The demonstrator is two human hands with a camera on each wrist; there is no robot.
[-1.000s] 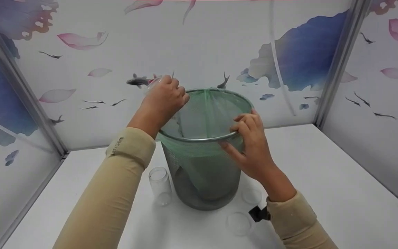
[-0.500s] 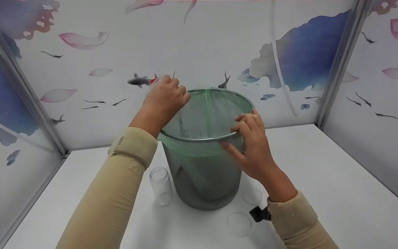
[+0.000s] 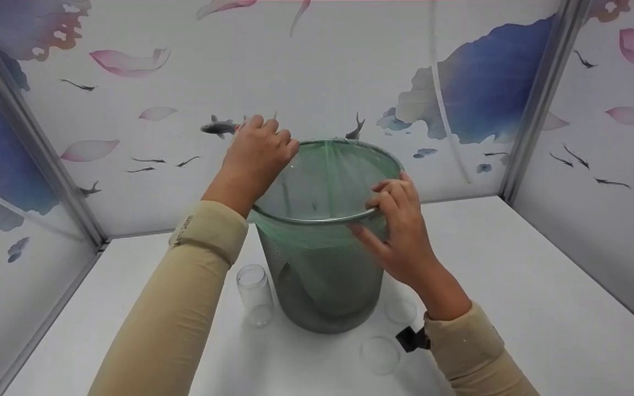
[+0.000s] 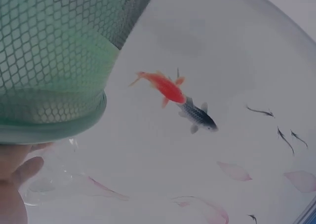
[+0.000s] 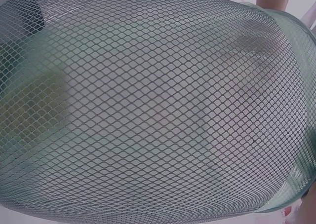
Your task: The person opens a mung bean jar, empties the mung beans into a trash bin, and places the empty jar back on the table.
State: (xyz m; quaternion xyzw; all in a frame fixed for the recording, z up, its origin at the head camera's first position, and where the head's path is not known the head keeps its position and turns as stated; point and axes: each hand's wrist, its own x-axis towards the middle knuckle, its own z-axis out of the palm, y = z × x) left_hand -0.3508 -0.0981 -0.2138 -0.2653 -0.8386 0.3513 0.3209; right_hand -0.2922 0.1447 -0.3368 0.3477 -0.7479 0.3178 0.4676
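Observation:
A dark mesh wastebasket (image 3: pixel 333 308) stands on the white table, a green liner bag (image 3: pixel 344 170) folded over its rim. My left hand (image 3: pixel 256 157) is at the far left of the rim, gripping a clear jar (image 4: pixel 54 179). The back of the hand hides most of the jar in the head view. A small dark streak shows inside the liner. On the near right, my right hand (image 3: pixel 405 225) holds the rim, with fingers over the top and thumb outside. In the right wrist view the mesh wall (image 5: pixel 158 100) fills nearly everything.
An uncapped clear jar (image 3: pixel 255 297) stands left of the wastebasket. Two clear round lids lie to its right, the nearer lid (image 3: pixel 380 355) in front of the farther lid (image 3: pixel 401 311). A printed wall panel (image 3: pixel 317 66) rises behind the table.
Dark bits dropping inside the liner below my left hand thin out to a small streak. The left hand turns slightly, hiding more of its jar. My right hand stays on the rim.

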